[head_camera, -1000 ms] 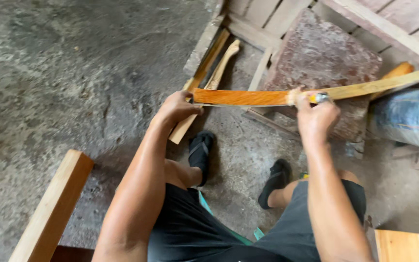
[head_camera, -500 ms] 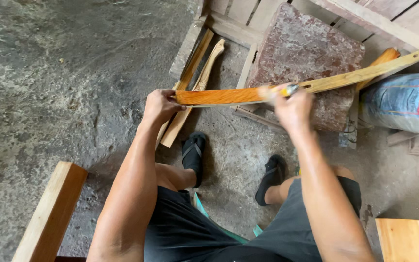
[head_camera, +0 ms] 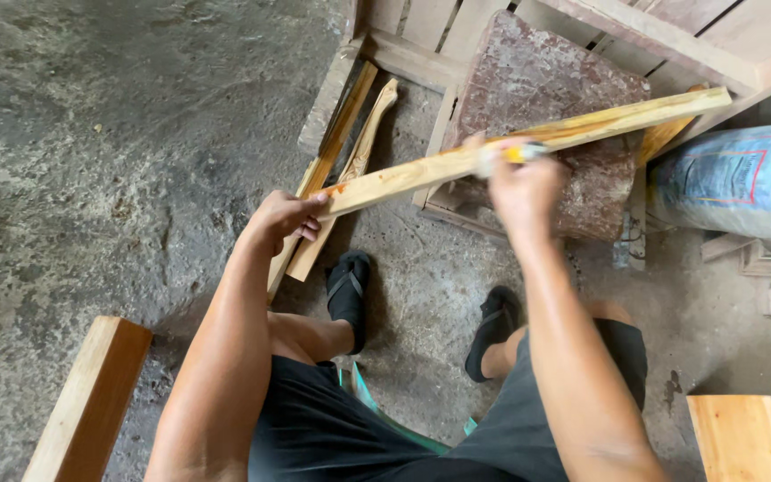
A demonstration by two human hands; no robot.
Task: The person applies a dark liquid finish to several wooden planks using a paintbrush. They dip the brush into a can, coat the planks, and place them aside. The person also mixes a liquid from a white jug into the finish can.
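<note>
Gripping one end of a slat (head_camera: 528,147), left hand (head_camera: 286,219) clamped on it, right hand (head_camera: 521,187) closed around a small tool (head_camera: 509,154) pressed to the slat, stone block (head_camera: 546,98) behind.

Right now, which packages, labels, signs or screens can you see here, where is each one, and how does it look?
Woven sack: lies on its side at the right edge, beside the reddish stone block; bulging, pale blue-grey.
Printed label on the sack: a rectangular red outline on its side, with a yellow patch at the far right.
No signs or screens are in view.
</note>
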